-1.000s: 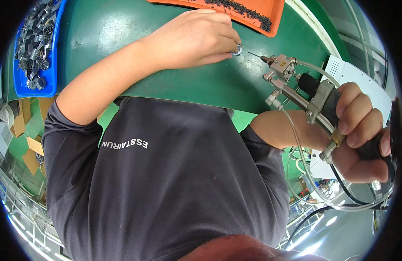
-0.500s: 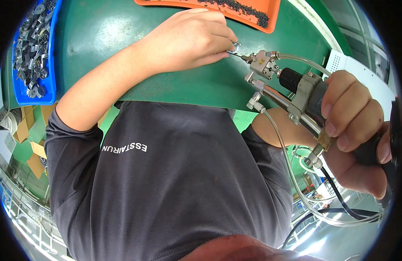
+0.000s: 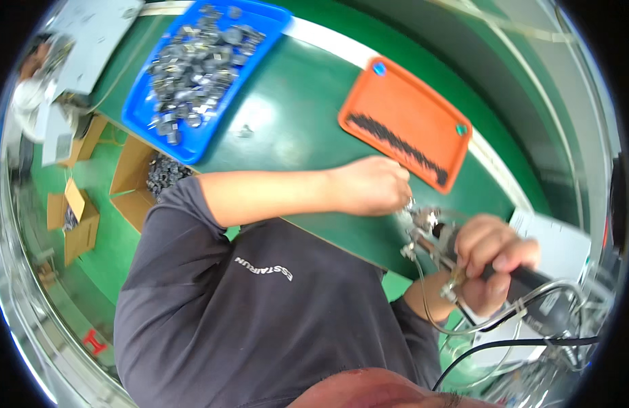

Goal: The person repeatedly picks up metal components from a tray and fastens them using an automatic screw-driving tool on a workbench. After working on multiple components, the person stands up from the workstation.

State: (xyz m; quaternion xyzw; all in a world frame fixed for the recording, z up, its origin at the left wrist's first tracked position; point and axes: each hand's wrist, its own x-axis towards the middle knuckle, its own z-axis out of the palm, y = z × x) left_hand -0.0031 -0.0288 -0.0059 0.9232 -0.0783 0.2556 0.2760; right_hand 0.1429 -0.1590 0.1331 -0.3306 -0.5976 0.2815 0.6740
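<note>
Colours: counter (image 3: 290, 129), deep green, bordered by a white strip (image 3: 328, 41). Blue tray (image 3: 268, 19), unpatterned, its heaped parts (image 3: 195, 71) mottled in grey, black and silver; orange tray (image 3: 404, 92), plain save one blue spot (image 3: 379, 69) and one green spot (image 3: 461, 130), its small pieces (image 3: 399, 143) uniformly black. Hand-held tool (image 3: 433, 253), metallic silver with a black handle. Shirt (image 3: 314, 326), dark grey with white lettering (image 3: 263, 268). Cartons (image 3: 127, 178), tan; floor (image 3: 110, 268), bright green.

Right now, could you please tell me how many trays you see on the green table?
2: the blue tray at the left, and the orange tray just beyond the left hand.
</note>
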